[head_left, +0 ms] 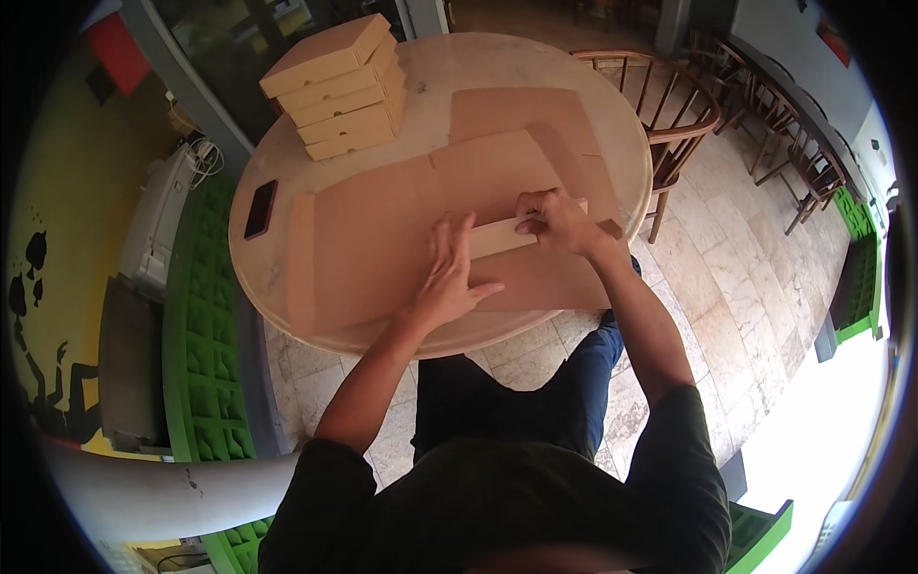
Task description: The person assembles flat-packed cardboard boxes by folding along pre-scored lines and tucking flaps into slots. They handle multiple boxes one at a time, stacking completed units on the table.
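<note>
A large sheet of brown cardboard (368, 230) lies flat on a round table in front of me, with creases across it. On it rests a pale, straight-edged flat strip (502, 238), running between my two hands. With fingers and thumb spread, my left hand (448, 270) presses down at the strip's left end and on the cardboard beside it. My right hand (562, 222) is closed at the strip's right part, its fingers curled in a pinch. A small dark bit shows between those fingers, too little to name.
Several closed cardboard boxes (337, 91) are stacked at the table's far left. A dark phone (260, 209) lies by the left edge of the round table (430, 72). Another cardboard piece (521, 107) lies at the back. A wooden chair (684, 120) stands close at the right.
</note>
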Tool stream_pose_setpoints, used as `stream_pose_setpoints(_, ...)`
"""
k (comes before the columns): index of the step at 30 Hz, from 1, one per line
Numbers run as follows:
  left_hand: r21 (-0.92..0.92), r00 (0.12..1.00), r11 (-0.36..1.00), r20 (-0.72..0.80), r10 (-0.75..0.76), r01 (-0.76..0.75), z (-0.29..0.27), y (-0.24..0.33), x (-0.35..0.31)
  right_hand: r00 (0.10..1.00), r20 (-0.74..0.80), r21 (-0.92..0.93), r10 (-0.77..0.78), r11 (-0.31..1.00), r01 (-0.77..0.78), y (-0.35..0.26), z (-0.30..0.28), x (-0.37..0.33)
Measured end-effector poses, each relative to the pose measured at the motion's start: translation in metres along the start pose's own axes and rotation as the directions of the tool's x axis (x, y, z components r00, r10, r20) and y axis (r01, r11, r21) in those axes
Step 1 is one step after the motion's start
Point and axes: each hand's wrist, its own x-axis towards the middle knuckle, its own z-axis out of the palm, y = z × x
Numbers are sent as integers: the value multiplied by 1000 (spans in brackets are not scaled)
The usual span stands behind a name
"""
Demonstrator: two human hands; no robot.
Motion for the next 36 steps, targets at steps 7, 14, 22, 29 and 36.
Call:
stream_pose_setpoints(7, 261, 997, 965, 66, -49, 30, -21, 22, 19, 824, -508, -342, -251, 937, 75, -7, -44, -42)
stream_pose_setpoints(14, 76, 990, 996, 142, 26, -37, 28, 46, 34, 807, -561, -356, -184, 934, -34, 30, -16, -106)
stream_pose_setpoints(22, -212, 937, 932, 256, -239, 295, 35, 21, 53, 868, -479, -335, -128, 941, -46, 34, 9, -136)
stream_pose_setpoints(29, 66, 960, 973, -191, -205, 221, 45, 17, 48, 861, -502, -272, -84, 960, -65, 29, 12, -132)
stream_pose_setpoints(36, 243, 986, 961, 125, 107, -135, 46, 18, 33, 893, -450, -313, -13, 939, -144, 19, 11, -128)
